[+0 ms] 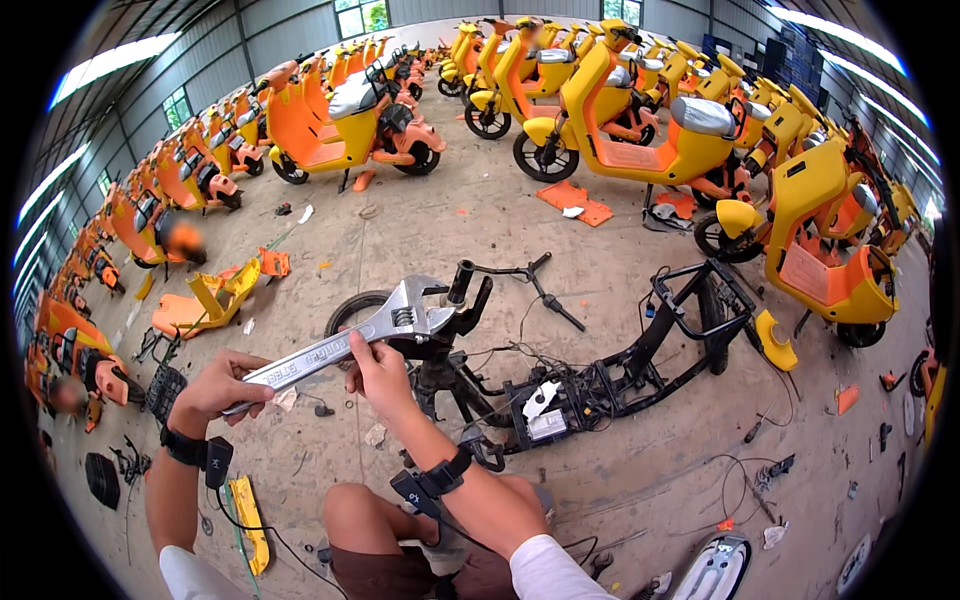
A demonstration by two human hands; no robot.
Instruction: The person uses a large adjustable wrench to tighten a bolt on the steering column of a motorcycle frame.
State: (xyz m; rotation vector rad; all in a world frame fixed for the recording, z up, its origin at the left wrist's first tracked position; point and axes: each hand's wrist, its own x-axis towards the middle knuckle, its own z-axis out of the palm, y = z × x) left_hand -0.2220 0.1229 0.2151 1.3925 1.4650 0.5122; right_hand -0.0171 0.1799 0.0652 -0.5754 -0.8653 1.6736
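Observation:
A large silver adjustable wrench (325, 355) is held slantwise in front of me, its jaws up and to the right. My left hand (225, 385) is closed round the handle's end. Near the wrench head, my right hand (378, 372) grips the upper handle, thumb on top. Behind the jaws stands the black steering tube (460, 285) of a stripped scooter frame (640, 365); I cannot tell whether the jaws touch it. The frame lies across the floor with its cables and a silver box (547, 424) exposed. A front wheel (358, 315) shows partly behind the wrench.
Detached black handlebars (540, 285) lie beyond the frame. Yellow and orange body panels (215, 300) are on the left floor, a yellow strip (252, 525) by my left forearm. A loose seat (715, 568) lies lower right. Rows of yellow-orange scooters (640, 140) stand behind.

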